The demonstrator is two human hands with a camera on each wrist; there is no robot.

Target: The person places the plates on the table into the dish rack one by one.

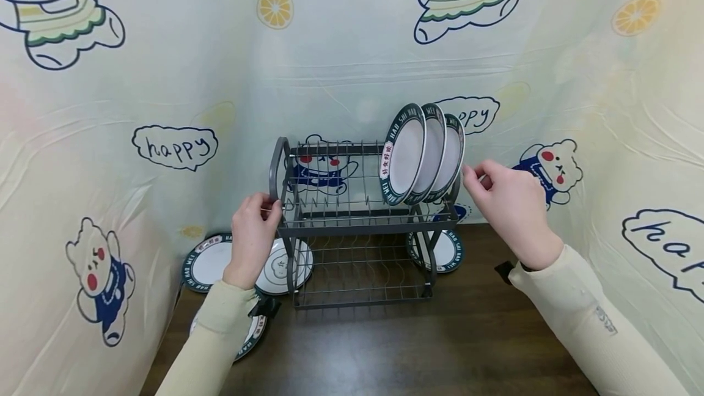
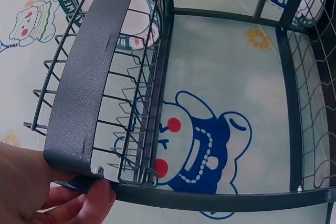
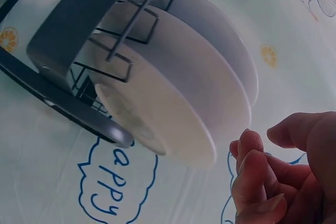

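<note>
One two-tier wire dish rack (image 1: 352, 225) on the bench (image 1: 440, 347), with 3 plates (image 1: 404, 154) standing upright in the right end of its top tier. Left hand (image 1: 253, 231) grips the rack's left end frame, fingers curled round the bar; right hand (image 1: 508, 203) sits just beside the rightmost plate, fingers loosely curled, holding nothing. 4 more plates lie flat on the bench: 3 (image 1: 209, 261) left of the rack, 1 (image 1: 447, 250) behind its right leg.

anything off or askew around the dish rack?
Nothing looks damaged or spilled. Three plates stand upright in the rack top tier. The only loose end: more plates lie flat on the table beside and behind it.
</note>
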